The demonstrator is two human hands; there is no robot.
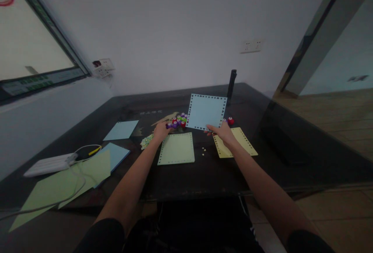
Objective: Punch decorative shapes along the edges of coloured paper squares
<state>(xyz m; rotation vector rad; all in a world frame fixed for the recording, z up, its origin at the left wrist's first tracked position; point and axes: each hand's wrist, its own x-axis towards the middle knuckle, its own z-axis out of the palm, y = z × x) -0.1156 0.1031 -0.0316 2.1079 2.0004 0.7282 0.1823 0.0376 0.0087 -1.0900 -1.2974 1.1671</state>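
Head view: right hand [222, 130] gripping a blue sheet [206, 111], holes all round; left hand [161, 132] at the colourful punches [183, 124], can't tell if gripping. Plain sheets [118, 153] left of it look unpunched, so partway imo.

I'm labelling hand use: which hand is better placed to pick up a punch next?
Probably the left hand: it is at the main cluster of coloured punches, while the right hand is holding the blue sheet.

Head-worn camera looks forward and down across the table [215, 179].
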